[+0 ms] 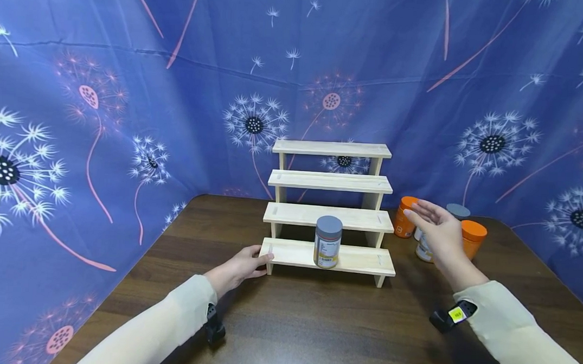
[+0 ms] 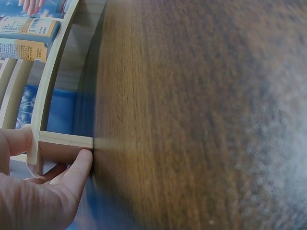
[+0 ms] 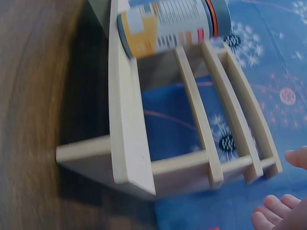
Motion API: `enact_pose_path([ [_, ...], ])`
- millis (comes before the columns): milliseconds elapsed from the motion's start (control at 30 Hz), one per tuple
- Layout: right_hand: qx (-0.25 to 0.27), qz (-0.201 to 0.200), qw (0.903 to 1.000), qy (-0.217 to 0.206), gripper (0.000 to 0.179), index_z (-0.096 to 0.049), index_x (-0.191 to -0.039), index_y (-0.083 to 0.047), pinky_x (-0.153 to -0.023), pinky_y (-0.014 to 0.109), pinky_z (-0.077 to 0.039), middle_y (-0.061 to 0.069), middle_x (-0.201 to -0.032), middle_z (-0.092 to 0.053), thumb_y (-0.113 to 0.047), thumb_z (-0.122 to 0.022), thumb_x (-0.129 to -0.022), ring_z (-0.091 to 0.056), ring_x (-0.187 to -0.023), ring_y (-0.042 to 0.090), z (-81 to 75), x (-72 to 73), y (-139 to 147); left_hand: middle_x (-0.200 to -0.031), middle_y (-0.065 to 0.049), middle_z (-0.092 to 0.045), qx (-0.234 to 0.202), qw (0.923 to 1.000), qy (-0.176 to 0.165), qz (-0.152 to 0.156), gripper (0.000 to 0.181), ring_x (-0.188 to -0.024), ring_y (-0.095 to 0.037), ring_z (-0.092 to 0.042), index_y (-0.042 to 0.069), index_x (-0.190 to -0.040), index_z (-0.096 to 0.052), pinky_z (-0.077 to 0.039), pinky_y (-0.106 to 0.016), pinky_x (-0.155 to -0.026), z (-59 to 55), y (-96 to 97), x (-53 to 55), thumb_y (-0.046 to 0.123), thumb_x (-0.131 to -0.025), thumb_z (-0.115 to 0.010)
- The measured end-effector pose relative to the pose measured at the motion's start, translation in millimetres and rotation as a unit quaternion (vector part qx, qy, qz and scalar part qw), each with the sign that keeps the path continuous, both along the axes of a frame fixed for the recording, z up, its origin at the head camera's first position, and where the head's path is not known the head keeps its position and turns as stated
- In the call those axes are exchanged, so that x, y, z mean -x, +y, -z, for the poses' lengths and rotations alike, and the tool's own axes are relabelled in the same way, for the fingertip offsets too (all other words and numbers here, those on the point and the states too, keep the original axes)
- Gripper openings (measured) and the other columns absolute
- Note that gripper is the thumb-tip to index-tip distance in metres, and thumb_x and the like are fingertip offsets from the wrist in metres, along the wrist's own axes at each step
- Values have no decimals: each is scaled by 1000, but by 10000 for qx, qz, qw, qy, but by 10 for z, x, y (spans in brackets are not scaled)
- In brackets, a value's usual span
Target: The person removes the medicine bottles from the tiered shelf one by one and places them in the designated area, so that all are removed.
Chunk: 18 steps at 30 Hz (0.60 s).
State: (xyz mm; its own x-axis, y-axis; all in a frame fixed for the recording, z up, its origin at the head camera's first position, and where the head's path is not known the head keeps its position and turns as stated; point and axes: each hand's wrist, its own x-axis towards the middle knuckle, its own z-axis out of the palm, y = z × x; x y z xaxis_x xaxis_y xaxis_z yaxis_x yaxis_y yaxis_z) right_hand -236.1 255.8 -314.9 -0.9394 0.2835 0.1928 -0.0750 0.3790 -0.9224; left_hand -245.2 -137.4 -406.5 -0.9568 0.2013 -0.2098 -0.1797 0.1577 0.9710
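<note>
A pale wooden four-step display rack (image 1: 295,215) stands on the brown table. On its lowest step, a little right of the middle, a jar with a grey lid (image 1: 328,242) sits upright. My left hand (image 1: 241,264) grips the left end of that step; in the left wrist view the thumb is on the board and a fingertip touches the end leg (image 2: 67,146). To the right of the rack my right hand (image 1: 440,234) hovers among several jars with its fingers extended and holds nothing. It partly hides a jar with a white label (image 1: 422,250).
Behind the right hand are an orange jar (image 1: 404,219), a grey-lidded jar (image 1: 458,211) and an orange-lidded jar (image 1: 473,233). A blue dandelion-print cloth (image 1: 202,107) hangs behind the table (image 1: 314,324).
</note>
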Motion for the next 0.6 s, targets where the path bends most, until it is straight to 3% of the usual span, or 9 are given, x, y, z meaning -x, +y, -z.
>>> enact_pose_path([
  [133,279,-432,9984,228,70,-44,-143,-2,-82,0,-47,-9,-121,-65,-37,-70,-89,-54,-95,-15,6,-27,-114,-128,-28,-51,17,10000,22,-10,45,-117,-32,-55,-12,-138,-38,-52,-45,-101,-10,9,0,9,-101,-50],
  [400,166,-953,9952,125,69,-48,-140,-3,-84,1,-47,3,-127,-66,-42,-70,-87,-57,-95,-14,48,-85,-376,-127,-27,-51,56,10000,-54,-36,45,-115,-29,-56,-12,-138,-38,-52,-45,-101,-3,8,-5,9,-100,-51],
  [600,352,-1250,9915,111,64,-49,-139,0,-83,3,-49,0,-121,-68,-33,-72,-88,-60,-91,-14,80,-121,-540,-124,-25,-53,33,10000,-36,-51,45,-112,-28,-57,-12,-138,-38,-52,-46,-101,2,11,3,9,-100,-51],
])
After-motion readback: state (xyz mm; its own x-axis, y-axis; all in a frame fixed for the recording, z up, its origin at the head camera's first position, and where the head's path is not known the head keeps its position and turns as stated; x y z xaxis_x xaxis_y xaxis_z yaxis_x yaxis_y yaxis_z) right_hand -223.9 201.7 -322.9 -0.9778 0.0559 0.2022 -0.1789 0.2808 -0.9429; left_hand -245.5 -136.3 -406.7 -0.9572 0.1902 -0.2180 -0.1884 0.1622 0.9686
